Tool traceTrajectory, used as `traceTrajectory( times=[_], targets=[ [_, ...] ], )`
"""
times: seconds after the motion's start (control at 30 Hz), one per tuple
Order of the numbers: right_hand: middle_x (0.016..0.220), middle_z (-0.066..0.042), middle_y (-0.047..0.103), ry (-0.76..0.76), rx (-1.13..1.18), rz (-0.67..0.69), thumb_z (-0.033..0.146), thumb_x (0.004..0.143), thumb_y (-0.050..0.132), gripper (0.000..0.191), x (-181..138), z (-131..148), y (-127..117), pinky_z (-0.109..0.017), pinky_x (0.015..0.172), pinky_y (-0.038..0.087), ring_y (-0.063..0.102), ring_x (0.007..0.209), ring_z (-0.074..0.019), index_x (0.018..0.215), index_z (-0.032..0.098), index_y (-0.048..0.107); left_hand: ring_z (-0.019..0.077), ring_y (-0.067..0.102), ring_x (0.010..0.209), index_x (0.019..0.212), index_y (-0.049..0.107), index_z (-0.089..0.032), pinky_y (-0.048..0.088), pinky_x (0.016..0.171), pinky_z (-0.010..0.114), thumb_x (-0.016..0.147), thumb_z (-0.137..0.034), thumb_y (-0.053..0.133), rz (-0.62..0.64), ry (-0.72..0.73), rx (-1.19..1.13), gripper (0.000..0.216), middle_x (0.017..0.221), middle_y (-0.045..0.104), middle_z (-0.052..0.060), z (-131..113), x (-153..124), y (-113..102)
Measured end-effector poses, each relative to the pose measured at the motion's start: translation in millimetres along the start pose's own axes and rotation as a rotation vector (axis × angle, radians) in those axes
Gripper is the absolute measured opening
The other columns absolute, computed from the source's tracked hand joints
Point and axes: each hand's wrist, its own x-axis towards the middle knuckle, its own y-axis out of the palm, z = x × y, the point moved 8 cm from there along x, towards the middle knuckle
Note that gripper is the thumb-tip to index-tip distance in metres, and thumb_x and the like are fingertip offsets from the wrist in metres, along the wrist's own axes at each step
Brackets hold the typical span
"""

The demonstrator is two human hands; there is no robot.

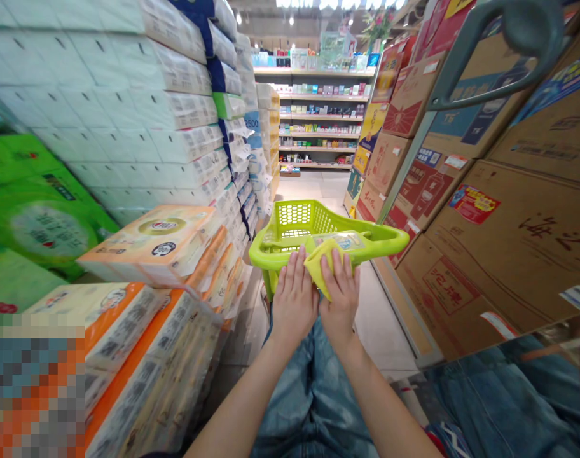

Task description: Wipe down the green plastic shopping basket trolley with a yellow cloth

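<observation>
It is bright around the yellow-green shopping basket [266,257]. White ceiling lights [338,4], high up past the basket, glow too hard to show their shape. The floor [318,181] past it is shiny. The far shelves [318,97] behind it look soft. Cardboard boxes [533,222] well to its right look stretched. Big square blocks [32,388] hide things low on its left.

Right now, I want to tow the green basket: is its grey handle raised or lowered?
Raised: the grey handle stands above the green basket, its pole slanting down to the basket.
</observation>
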Motion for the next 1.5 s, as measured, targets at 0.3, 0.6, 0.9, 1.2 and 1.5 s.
traceTrajectory(
  times=[0.3,0.6,0.9,1.2,1.5],
  targets=[
    [0.152,-0.011,0.049,-0.027,-0.119,-0.07,0.001,0.081,0.039,0.074,-1.3,-64.9,-17.9,-0.055,0.121,0.022,0.032,0.149,-0.0225,0.151,0.025,0.04,0.0259,0.015,0.154,0.156,0.019,-0.004,0.026,0.122,0.044,0.096,-0.021,0.042,0.006,0.008,0.019,0.066,0.163,0.026,0.015,-0.6,0.9,-1.5],
    [0.163,-0.008,0.031,0.192,0.04,-0.101,0.002,0.075,0.036,0.085,-1.2,-56.0,-15.5,-0.06,0.12,0.024,0.025,0.151,-0.0252,0.156,0.026,0.029,0.0264,0.016,0.153,0.156,0.018,-0.004,0.026,0.122,0.045,0.096,-0.021,0.043,-0.003,-0.023,0.009,0.068,0.162,0.026,0.017,-0.6,0.5,2.4],
    [0.151,-0.009,0.051,-0.116,-0.059,-0.026,0.001,0.086,0.039,0.066,-9.3,-9.1,-0.5,-0.051,0.121,0.028,0.03,0.149,-0.0217,0.147,0.027,0.047,0.0267,0.019,0.153,0.155,0.023,-0.005,0.027,0.121,0.045,0.096,-0.022,0.04,0.003,-0.001,0.01,0.064,0.161,0.03,0.017,0.9,-0.1,-0.5],
    [0.16,-0.009,0.037,0.245,-0.029,-0.166,0.002,0.07,0.037,0.088,2.1,-94.5,-30.3,-0.06,0.119,0.025,0.029,0.15,-0.0248,0.155,0.025,0.034,0.0266,0.017,0.153,0.158,0.009,-0.006,0.028,0.121,0.046,0.096,-0.02,0.042,-0.011,-0.003,-0.018,0.072,0.162,0.025,0.016,-0.4,0.6,-0.6],
    [0.158,-0.009,0.041,-0.004,0.027,-0.029,0.003,0.088,0.038,0.069,-7.5,0.7,1.4,-0.054,0.119,0.032,0.027,0.151,-0.024,0.152,0.029,0.039,0.0277,0.021,0.152,0.156,0.023,-0.006,0.028,0.121,0.047,0.096,-0.023,0.042,0.006,-0.006,0.0,0.065,0.161,0.029,0.018,1.2,0.0,0.1]
  ],
)
